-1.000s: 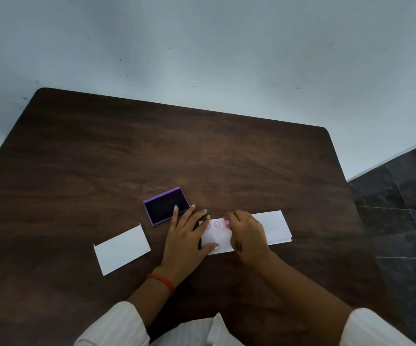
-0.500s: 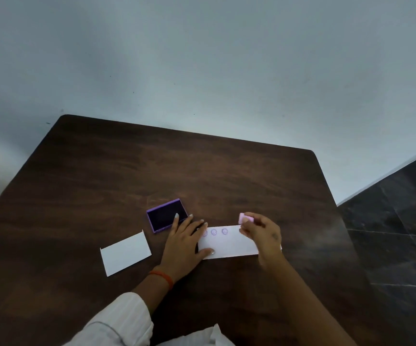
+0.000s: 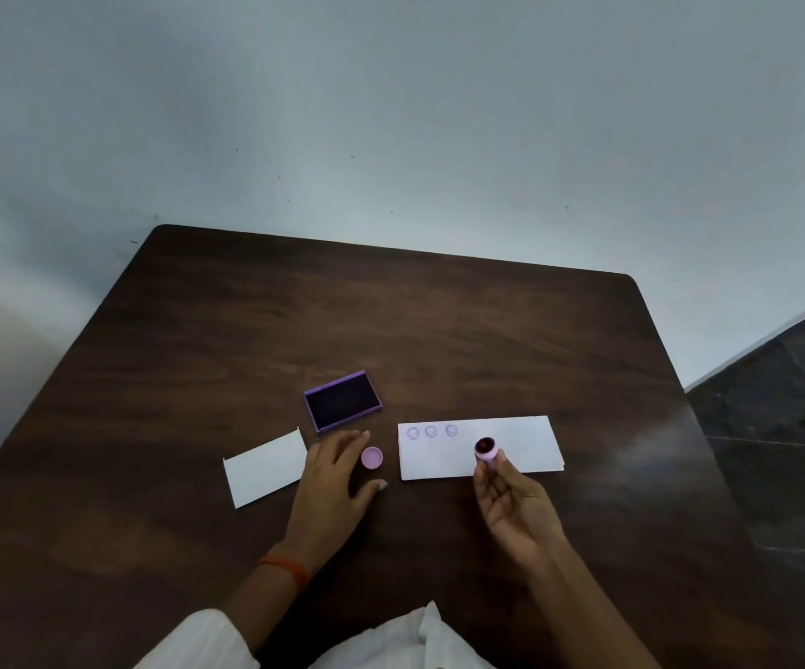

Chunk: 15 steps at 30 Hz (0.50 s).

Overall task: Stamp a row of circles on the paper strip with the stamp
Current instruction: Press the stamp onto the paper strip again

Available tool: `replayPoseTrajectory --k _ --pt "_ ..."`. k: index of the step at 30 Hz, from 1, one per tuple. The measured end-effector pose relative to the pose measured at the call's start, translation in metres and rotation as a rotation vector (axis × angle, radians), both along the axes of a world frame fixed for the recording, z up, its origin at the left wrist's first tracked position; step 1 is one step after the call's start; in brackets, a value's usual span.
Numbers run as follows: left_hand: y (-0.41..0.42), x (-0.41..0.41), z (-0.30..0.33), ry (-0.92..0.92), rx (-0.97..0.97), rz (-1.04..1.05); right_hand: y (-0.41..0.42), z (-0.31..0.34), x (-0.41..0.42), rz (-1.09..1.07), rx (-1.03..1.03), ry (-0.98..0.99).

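A white paper strip (image 3: 511, 446) lies on the dark wooden table (image 3: 391, 321), with three purple circles (image 3: 431, 431) stamped along its upper left edge. My right hand (image 3: 511, 509) holds a small pink stamp (image 3: 486, 448) above the strip's lower middle, its dark inked face turned up toward me. My left hand (image 3: 333, 490) rests on the table left of the strip, fingers apart around a small pink cap (image 3: 371, 458) that lies between thumb and fingers. An open purple ink pad (image 3: 342, 401) sits just beyond my left hand.
A second white paper piece (image 3: 265, 467) lies left of my left hand. The table's right edge runs close to the strip's right side, with dark floor tiles (image 3: 787, 427) beyond it. A pale wall (image 3: 391, 113) stands behind the table.
My right hand lifted the stamp off the strip, moved right and turned its face up. My left hand left the strip and now lies beside the pink cap. The camera tilted up.
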<state>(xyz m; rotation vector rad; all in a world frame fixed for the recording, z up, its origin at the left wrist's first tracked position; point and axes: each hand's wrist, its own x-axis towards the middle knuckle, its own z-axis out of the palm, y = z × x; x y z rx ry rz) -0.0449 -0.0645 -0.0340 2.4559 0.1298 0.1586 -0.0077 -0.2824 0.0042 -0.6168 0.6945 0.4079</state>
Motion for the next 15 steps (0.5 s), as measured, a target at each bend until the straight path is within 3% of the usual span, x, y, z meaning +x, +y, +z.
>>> replayPoseTrajectory --k 7,15 --pt "-0.006 0.006 -0.001 0.127 -0.006 0.066 0.003 -0.009 -0.007 0.023 0.010 0.021" --pt "-0.009 0.010 0.002 0.124 -0.008 0.053 0.006 -0.006 -0.010 0.050 0.006 0.033"
